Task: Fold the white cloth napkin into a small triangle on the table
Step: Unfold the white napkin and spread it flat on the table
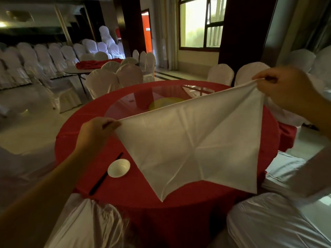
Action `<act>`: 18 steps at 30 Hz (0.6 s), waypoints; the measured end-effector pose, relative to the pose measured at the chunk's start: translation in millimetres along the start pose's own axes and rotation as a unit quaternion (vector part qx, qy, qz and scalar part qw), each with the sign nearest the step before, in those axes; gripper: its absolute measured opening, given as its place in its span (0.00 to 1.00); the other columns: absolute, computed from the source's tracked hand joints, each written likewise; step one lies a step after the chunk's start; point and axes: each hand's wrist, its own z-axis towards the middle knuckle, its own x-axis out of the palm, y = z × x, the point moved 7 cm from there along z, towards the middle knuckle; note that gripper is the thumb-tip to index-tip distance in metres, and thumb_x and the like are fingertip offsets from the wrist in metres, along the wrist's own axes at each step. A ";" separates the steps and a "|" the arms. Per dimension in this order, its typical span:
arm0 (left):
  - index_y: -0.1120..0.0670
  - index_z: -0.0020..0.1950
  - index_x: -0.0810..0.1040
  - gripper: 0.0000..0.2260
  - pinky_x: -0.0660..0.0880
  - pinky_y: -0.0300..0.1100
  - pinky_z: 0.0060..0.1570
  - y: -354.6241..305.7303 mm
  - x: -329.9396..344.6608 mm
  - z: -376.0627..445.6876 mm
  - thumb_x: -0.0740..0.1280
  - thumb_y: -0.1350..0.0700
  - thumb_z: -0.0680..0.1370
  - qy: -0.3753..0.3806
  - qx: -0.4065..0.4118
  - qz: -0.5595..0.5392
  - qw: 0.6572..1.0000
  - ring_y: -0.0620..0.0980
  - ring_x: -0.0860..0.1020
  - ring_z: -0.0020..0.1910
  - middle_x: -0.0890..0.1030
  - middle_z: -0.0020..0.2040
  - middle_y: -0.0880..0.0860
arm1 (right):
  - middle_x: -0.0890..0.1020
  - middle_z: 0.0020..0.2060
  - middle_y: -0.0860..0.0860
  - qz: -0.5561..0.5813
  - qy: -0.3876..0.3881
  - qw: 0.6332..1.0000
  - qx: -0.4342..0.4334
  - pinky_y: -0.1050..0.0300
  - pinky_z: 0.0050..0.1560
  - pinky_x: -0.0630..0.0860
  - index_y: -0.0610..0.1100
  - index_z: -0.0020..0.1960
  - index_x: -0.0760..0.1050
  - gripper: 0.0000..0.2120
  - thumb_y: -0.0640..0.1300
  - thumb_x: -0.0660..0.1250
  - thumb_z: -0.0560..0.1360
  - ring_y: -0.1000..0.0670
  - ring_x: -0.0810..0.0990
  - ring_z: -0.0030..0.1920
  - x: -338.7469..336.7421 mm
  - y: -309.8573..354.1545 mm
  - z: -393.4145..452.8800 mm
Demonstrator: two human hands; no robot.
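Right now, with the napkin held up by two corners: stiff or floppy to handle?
Likely floppy: the white napkin sags between the left hand and right hand, its free corners hanging. Probably light, since fingertip pinches carry it. Visible crease lines suggest it takes folds well.

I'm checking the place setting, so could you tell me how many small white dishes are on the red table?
1: the small white dish sits near the table's left edge, beside the black chopsticks. The held napkin may hide others.

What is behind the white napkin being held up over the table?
The napkin, held by left hand and right hand, hides part of the red tablecloth and glass turntable; anything lying there is covered.
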 end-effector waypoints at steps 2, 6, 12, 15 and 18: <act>0.48 0.49 0.82 0.08 0.67 0.36 0.32 1.6 1.1 3.3 0.65 0.48 0.77 0.003 0.010 -0.006 1.000 0.38 0.75 0.35 0.77 0.36 0.37 | 0.83 0.48 0.38 -0.008 0.008 1.000 0.003 0.61 0.44 0.69 0.37 0.55 0.80 0.10 0.36 0.64 0.76 0.46 0.76 0.46 4.7 -3.8 -5.8; 0.49 0.51 0.82 0.08 0.66 0.35 0.33 3.5 7.4 18.7 0.64 0.49 0.78 -0.004 0.011 -0.029 1.000 0.38 0.73 0.35 0.76 0.38 0.40 | 0.83 0.51 0.38 -0.002 0.004 0.999 0.033 0.70 0.43 0.70 0.38 0.58 0.79 0.12 0.38 0.63 0.77 0.50 0.75 0.46 14.6 -19.3 -2.6; 0.52 0.52 0.82 0.08 0.67 0.35 0.33 10.2 41.9 55.5 0.64 0.53 0.79 -0.008 0.002 -0.042 0.999 0.38 0.73 0.35 0.74 0.36 0.38 | 0.82 0.48 0.40 0.037 0.006 0.995 0.090 0.75 0.41 0.70 0.40 0.59 0.78 0.12 0.40 0.64 0.77 0.52 0.76 0.40 60.8 -60.7 24.3; 0.52 0.50 0.83 0.07 0.69 0.38 0.33 20.1 74.6 87.9 0.65 0.53 0.78 0.005 -0.011 -0.036 0.999 0.39 0.74 0.33 0.76 0.35 0.39 | 0.82 0.52 0.38 0.032 0.031 0.993 0.112 0.59 0.50 0.70 0.38 0.60 0.78 0.13 0.39 0.63 0.78 0.44 0.80 0.48 113.2 -88.9 45.9; 0.53 0.50 0.83 0.08 0.74 0.43 0.40 40.7 124.0 126.0 0.66 0.53 0.77 0.030 -0.048 -0.026 0.998 0.48 0.78 0.37 0.82 0.40 0.49 | 0.81 0.56 0.37 0.044 0.069 0.985 0.154 0.56 0.53 0.68 0.37 0.60 0.77 0.14 0.38 0.63 0.77 0.39 0.78 0.56 180.6 -128.8 71.6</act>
